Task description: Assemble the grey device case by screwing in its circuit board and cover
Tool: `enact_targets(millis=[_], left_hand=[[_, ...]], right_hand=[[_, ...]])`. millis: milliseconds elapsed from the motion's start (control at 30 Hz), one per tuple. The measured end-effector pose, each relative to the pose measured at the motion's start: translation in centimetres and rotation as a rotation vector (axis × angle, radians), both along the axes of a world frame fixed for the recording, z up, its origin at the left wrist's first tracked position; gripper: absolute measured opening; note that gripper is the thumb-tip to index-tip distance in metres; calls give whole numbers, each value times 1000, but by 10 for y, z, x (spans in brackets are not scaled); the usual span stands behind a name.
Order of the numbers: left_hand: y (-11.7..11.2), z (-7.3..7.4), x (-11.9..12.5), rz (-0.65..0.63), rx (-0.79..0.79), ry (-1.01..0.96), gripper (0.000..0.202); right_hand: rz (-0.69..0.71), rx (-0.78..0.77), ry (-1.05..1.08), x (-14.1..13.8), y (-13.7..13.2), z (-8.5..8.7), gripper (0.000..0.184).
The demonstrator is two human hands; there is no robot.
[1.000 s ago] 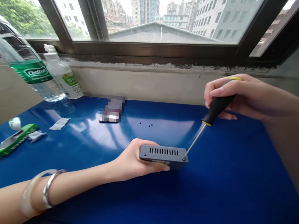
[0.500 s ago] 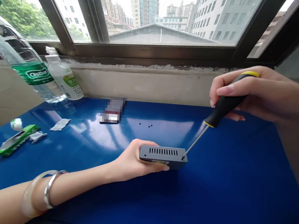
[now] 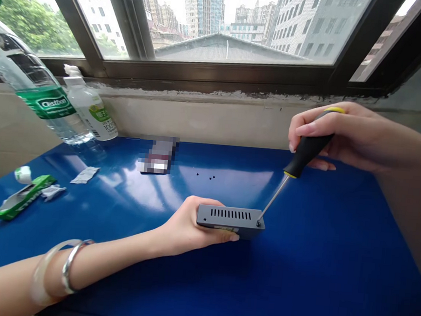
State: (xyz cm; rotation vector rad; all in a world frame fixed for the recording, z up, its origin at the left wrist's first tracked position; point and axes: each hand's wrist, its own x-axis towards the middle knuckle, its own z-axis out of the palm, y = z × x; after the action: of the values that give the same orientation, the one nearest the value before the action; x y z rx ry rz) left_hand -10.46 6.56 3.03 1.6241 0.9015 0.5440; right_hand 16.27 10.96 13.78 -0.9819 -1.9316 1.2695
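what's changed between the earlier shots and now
The right hand tipped the screwdriver rightward, then brought it back left, close to where it began. Nothing was grasped or released. The left hand still grips the box; the dark bits stayed put.

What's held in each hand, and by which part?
Left hand: the gray box, around its left end. Right hand: the screwdriver, by its handle.

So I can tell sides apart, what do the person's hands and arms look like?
The left hand is ungloved; its bare forearm wears a silver bangle and a pale, cloudy bangle. The right hand is ungloved too, with nothing worn in view.
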Motion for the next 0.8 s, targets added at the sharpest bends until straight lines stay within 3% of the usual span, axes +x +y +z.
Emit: enact_targets(millis=[800], left_hand=[[0, 0, 0, 3, 22, 16, 31]], right_hand=[[5, 4, -3, -2, 0, 1, 23]])
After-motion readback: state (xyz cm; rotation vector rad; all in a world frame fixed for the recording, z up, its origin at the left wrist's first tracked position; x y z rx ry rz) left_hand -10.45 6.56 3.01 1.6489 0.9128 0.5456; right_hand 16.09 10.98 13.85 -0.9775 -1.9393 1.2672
